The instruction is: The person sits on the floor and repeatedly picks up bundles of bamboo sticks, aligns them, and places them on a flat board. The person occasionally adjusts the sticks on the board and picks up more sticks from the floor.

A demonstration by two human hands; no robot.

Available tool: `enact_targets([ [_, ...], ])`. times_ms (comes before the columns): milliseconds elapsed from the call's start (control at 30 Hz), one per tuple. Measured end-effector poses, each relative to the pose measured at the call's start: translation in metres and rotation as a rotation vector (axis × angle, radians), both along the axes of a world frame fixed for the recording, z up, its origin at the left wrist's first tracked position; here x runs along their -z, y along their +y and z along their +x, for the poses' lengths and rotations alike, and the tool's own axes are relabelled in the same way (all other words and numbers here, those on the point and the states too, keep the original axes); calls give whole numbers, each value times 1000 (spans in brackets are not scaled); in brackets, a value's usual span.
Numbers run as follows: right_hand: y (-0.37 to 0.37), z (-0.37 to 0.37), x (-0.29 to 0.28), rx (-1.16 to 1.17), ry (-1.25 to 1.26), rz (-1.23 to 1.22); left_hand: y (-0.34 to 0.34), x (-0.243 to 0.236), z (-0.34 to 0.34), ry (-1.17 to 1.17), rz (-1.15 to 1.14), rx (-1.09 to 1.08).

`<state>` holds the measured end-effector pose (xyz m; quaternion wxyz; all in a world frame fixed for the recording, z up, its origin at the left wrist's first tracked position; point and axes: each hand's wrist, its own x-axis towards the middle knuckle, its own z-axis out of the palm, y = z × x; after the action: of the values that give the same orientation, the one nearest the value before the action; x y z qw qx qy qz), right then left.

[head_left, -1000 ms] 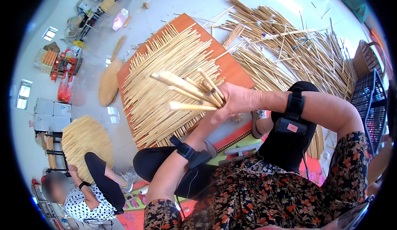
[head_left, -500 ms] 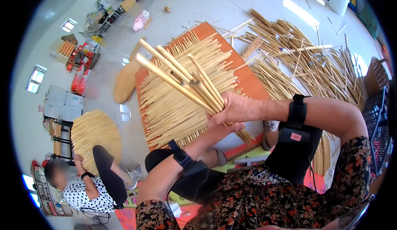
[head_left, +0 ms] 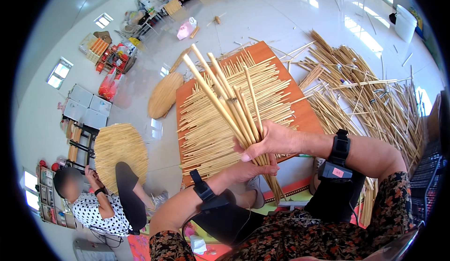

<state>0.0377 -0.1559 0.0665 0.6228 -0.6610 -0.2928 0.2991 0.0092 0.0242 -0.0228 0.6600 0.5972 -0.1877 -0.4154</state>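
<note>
A bundle of pale yellow dry stalks (head_left: 220,97) stands tilted in front of me, its thick cut ends up and to the left. My right hand (head_left: 272,141) is closed round the middle of the bundle, thumb across the front. Lower down, my left hand (head_left: 251,168) is closed round the same stalks from the left; some of its fingers are hidden behind them. Beneath lies an orange-brown board (head_left: 307,128) carrying a layer of parallel stalks (head_left: 220,122) with uneven ends. Thin stalk tails stick out below both hands.
A large heap of loose stalks (head_left: 375,106) spreads over the floor at the right. To the left, another person (head_left: 101,209) sits holding a round stalk mat (head_left: 122,151). An oval mat (head_left: 164,94) lies beyond the board. A white bucket (head_left: 405,24) stands far right.
The view has shifted, so the room sits farther right and lower. The bundle now points more upright, and its stalks fan out more. Both hands still grip it.
</note>
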Motion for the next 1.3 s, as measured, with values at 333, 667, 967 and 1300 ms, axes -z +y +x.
enact_targets([
  [333,-13,18,-32,708,-440,222,13,4,12,-20,-24,2],
  [667,11,9,-36,736,-770,7,20,10,13,-16,-14,-44],
  [967,17,15,-32,654,-620,-172,19,15,11,4,-11,-93],
  [1300,9,19,-20,562,-442,-92,17,11,10,26,-1,-144],
])
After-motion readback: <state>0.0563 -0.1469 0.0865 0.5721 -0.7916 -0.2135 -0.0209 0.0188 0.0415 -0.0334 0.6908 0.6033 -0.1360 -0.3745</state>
